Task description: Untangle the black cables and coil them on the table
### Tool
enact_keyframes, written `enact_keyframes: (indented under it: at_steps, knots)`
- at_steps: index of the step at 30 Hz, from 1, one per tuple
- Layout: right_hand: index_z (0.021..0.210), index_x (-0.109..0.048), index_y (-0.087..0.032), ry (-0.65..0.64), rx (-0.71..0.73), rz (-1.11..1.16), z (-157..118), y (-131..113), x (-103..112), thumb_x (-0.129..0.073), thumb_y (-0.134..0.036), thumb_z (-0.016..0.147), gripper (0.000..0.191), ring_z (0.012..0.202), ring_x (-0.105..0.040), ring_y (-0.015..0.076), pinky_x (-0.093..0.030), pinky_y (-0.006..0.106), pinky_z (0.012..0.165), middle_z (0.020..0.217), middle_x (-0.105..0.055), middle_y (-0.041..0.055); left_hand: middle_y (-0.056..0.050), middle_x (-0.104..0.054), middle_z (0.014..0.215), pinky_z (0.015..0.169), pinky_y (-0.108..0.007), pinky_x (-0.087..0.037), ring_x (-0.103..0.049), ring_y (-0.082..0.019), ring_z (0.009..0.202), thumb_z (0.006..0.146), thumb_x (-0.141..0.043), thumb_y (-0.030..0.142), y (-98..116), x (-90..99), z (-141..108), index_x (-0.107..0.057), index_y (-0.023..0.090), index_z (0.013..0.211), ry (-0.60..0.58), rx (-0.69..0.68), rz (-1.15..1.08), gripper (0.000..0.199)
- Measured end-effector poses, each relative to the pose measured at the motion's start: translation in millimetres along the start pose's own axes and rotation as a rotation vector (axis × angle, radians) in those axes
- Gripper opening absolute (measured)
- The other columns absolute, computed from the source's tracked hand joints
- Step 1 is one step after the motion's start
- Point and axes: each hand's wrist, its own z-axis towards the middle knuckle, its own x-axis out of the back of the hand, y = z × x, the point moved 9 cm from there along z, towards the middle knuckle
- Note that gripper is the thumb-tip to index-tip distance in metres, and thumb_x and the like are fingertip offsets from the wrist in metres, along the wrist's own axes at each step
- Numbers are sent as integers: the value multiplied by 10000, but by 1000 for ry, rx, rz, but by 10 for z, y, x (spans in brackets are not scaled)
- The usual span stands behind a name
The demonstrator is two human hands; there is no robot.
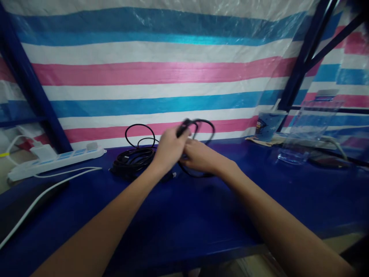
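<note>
Both hands meet above the middle of a blue table. My left hand (170, 144) is closed around a black cable (212, 130), whose bunched part sticks out above the fingers. Against it, my right hand (201, 156) is also closed on the same cable, with loops curving out behind and below the knuckles. Motion blurs the fingertips and the cable's upper loop. Just left of the hands lies a pile of coiled black cables (134, 159), with one loop standing up at its back. A small light-coloured connector end (174, 175) shows at the pile's right side.
On the left, a white power strip (75, 156) holds a white plug (44, 152); a white cord (37, 198) runs forward. A patterned cup (266, 125) and a clear plastic jug (300, 134) stand right. Blue metal posts and striped sheeting (161, 73) close off the back.
</note>
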Motion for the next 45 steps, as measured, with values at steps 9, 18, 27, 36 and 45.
enact_keyframes:
  at_steps: [9, 18, 27, 36, 45]
  knots:
    - [978, -502, -166, 34, -560, 1464, -421, 26, -384, -513, -562, 795, 437, 804, -630, 212, -516, 372, 701, 958, -621, 124, 78, -199, 355, 405, -210, -278, -225, -78, 326, 895, -457, 346, 150, 309, -55, -481, 208, 657, 231, 93, -849, 276]
    - [1012, -566, -150, 439, -104, 840, 11, 495, 680, -538, -270, 846, 207, 364, -412, 67, -404, 230, 427, 472, -423, -79, 88, -295, 373, 553, -211, -394, -440, -79, 431, 729, -649, 216, -66, -2, -109, -571, 162, 699, -111, 250, -955, 99]
    - [1029, -580, -147, 208, -42, 572, 32, 790, 331, -538, -355, 848, 279, 725, -629, 174, -502, 359, 722, 770, -643, 57, 52, -425, 509, 605, -261, -418, -466, -76, 460, 730, -674, 351, -489, 26, -194, -486, 162, 625, -209, 220, -627, 286]
    - [1093, -536, -144, 217, -70, 396, -92, 1000, 326, -493, -272, 833, 293, 661, -609, 172, -479, 331, 641, 682, -616, 34, -21, -616, 808, 714, -284, -470, -661, -170, 722, 651, -748, 259, -546, -42, -251, -391, 175, 804, -141, 281, -689, 398]
    - [1145, -517, -133, 608, -95, -304, -191, 652, 502, -439, -37, 632, 527, 770, -595, 236, -412, 338, 600, 988, -634, 132, 52, -517, 484, 532, -245, -463, -524, -94, 419, 718, -687, 281, -98, -484, -539, -455, 167, 784, -285, 250, -612, 266]
